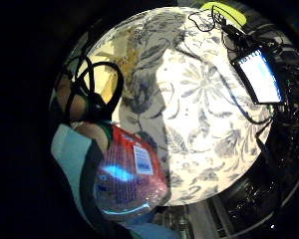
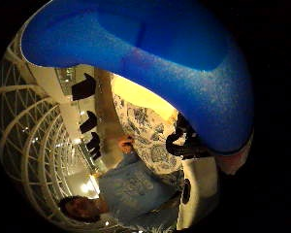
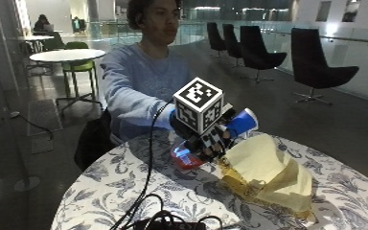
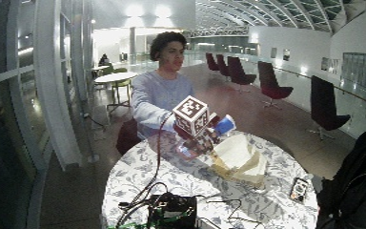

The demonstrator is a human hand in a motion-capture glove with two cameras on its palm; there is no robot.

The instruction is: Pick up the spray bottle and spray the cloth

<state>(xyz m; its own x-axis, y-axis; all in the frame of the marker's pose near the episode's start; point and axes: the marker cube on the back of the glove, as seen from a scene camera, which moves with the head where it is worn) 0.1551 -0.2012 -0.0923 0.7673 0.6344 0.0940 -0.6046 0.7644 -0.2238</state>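
One bottle is in play, already lifted. Outside view: the gloved right hand (image 3: 203, 132) is seen curled round a spray bottle (image 3: 187, 155), held tilted above the round floral surface (image 3: 107, 191); the blue spray head (image 3: 243, 122) sticks out past the fingers toward the yellow cloth (image 3: 267, 172). The cloth is lying crumpled on the surface just beside and below the hand. Bottle base is clear of the surface, as far as can be told.

Wide outside view: same layout is shown. Hand (image 4: 198, 131) with bottle is held over the surface (image 4: 145, 176), cloth (image 4: 237, 157) just beside it, a phone (image 4: 298, 189) well apart near the far edge.

Little-finger palm view: the reddish body of the bottle (image 1: 129, 174) with its white label is seen close against the palm; the floral surface (image 1: 199, 114) and a lit tablet (image 1: 259, 74) are seen beyond.

Thumb palm view: the blue spray head (image 2: 150, 58) fills most of the picture, so it is close to the palm; whether a finger is on the trigger cannot be told.

Judged step: pick-up is done, aiming at the cloth is in hand. Next move calls for the nozzle to be pointed at the cloth and the trigger to be squeezed.
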